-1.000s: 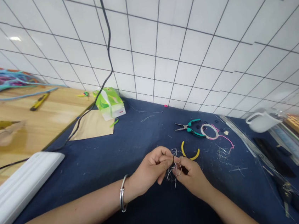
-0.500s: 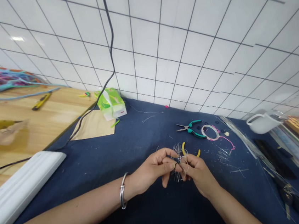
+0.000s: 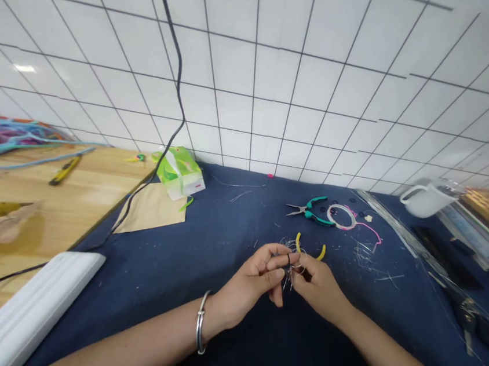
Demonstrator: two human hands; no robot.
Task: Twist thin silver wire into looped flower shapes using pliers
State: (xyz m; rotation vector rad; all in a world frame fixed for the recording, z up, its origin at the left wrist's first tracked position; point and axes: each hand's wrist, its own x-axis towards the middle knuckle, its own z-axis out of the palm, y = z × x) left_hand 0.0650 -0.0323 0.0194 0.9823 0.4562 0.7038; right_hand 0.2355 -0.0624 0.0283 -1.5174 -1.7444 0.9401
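My left hand (image 3: 261, 277), with a silver bangle on its wrist, is closed around a loose tangle of thin wire (image 3: 288, 280). A small dark band or ring shows at its fingertips; I cannot tell which. From the other side my right hand (image 3: 318, 283) pinches the same wires, its fingertips touching those of the left. Beyond the hands lies a tool with yellow handles (image 3: 323, 252), its head hidden behind the fingers. Teal-handled needle-nose pliers (image 3: 312, 209) rest farther back with their jaws parted.
A white ring-shaped coil (image 3: 341, 217) with pink cord and scattered wire clippings (image 3: 367, 251) lie to the right. Farther right are a white cup (image 3: 427, 200) and keys (image 3: 468, 322). At left are a tissue pack (image 3: 179, 172), a white power strip (image 3: 43, 312) and a yellow cutter (image 3: 65, 170).
The fingers have shifted slightly around the wires, and the dark band now shows more plainly at the left fingertips. The whole view has moved a little.
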